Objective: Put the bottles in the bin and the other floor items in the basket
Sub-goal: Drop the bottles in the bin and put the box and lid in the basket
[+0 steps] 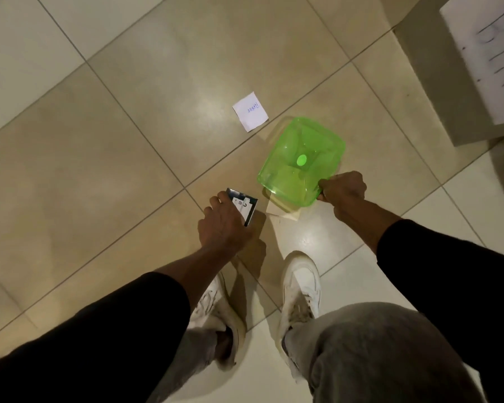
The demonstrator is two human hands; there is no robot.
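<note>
So, head view: the camera looks steeply down at a glossy beige tiled floor (128, 141) with dark grout lines.
Left hand: the left hand (224, 225) is low over the floor, its fingers curled round a small flat dark box with a white printed label (245, 206), pinching it by the near edge.
Right hand: the right hand (344, 190) is closed in a fist on the near right corner of a translucent green plastic container, rectangular with rounded corners (300, 161).
Green container: it is tilted, with a solid green round spot at its middle; just right of the dark box, not touching it.
Under the container: a pale cream flat piece (285, 212) shows below its near edge; whether the two touch cannot be told.
Paper note: a small white square of paper with blue handwriting (250, 112) lies flat on the floor, just beyond the container's far left corner.
Bin: a pale box at upper right (437, 91) carries a white sheet with hand-drawn letters (495, 59), well apart from both hands.
Person: black sleeves, grey trousers (376, 344) and white trainers (300, 289), feet just behind the hands.
</note>
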